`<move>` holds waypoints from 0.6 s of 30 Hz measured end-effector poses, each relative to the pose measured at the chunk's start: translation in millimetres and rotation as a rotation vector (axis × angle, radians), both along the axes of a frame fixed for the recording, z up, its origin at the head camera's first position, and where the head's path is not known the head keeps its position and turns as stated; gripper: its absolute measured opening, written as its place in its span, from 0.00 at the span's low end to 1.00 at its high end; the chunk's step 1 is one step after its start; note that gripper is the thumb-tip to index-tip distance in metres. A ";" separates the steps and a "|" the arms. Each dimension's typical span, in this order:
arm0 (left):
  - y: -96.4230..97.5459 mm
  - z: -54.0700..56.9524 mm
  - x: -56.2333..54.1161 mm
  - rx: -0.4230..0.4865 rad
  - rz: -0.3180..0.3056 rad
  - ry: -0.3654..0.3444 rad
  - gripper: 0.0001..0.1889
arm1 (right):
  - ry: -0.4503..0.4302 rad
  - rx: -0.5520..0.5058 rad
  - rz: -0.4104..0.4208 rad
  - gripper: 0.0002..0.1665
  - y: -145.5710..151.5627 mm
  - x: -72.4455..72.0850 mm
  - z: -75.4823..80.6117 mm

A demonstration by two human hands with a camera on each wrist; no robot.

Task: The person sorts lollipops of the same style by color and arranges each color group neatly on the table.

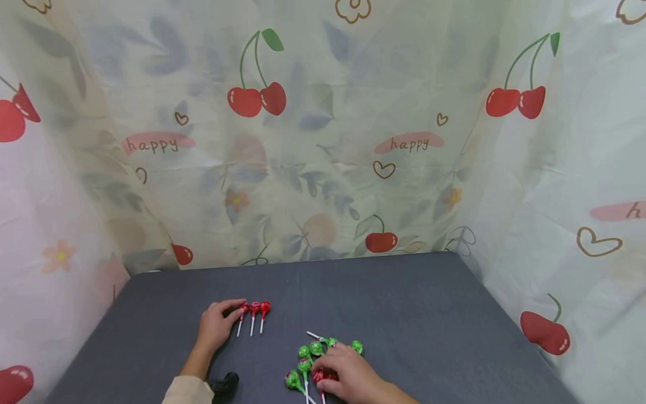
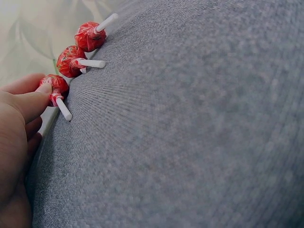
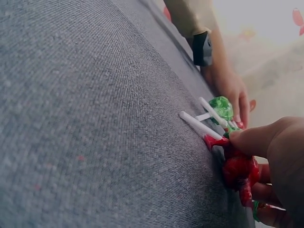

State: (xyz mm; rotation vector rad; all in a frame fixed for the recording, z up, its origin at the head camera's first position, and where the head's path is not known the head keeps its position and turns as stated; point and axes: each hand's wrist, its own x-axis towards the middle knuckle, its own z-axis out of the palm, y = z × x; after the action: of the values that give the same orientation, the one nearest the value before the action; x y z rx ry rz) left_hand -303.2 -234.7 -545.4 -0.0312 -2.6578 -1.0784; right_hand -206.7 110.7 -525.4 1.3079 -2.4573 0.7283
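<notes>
My left hand (image 1: 214,325) pinches the head of the leftmost red-wrapped lollipop (image 2: 56,85) between thumb and fingers. Beside it stand two more red lollipops (image 1: 264,307) in a row, their white sticks pointing toward me. At the front middle, my right hand (image 1: 353,375) grips a red lollipop (image 3: 237,168), with the thumb near its stick and the fingers behind its head. More red wrapper shows under that palm. Several green lollipops (image 1: 293,380) lie around the right hand, and its fingers partly hide the cluster.
A dark grey cloth covers the table (image 1: 429,314). Patterned curtains (image 1: 323,140) with cherries enclose the back and both sides. A black device (image 3: 203,49) is strapped at the left wrist.
</notes>
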 end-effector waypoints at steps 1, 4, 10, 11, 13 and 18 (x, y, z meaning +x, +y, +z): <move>0.0 0.2 -0.1 0.000 0.000 0.001 0.14 | 0.007 -0.009 0.001 0.13 0.1 0.1 -0.5; 0.2 0.9 0.1 -0.002 -0.002 0.001 0.14 | 0.025 -0.028 0.003 0.13 0.6 0.4 -0.8; 0.5 1.5 0.5 -0.001 -0.001 -0.005 0.14 | -0.030 -0.081 0.006 0.13 2.7 1.3 2.7; 0.4 1.6 0.7 -0.002 -0.002 -0.006 0.14 | -0.036 -0.101 0.002 0.14 2.9 1.5 3.4; 0.2 1.7 0.9 -0.002 -0.006 -0.008 0.14 | -0.024 -0.146 -0.004 0.14 2.8 1.7 4.8; -0.3 1.0 0.5 -0.005 -0.006 -0.005 0.14 | 0.062 -0.260 -0.008 0.16 2.2 -0.8 7.1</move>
State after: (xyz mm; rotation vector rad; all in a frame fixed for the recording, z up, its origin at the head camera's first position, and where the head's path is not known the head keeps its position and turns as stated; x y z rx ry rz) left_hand -302.8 -235.0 -544.4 -0.0369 -2.6663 -1.0757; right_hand -207.5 112.9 -518.3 1.2025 -2.2286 0.9541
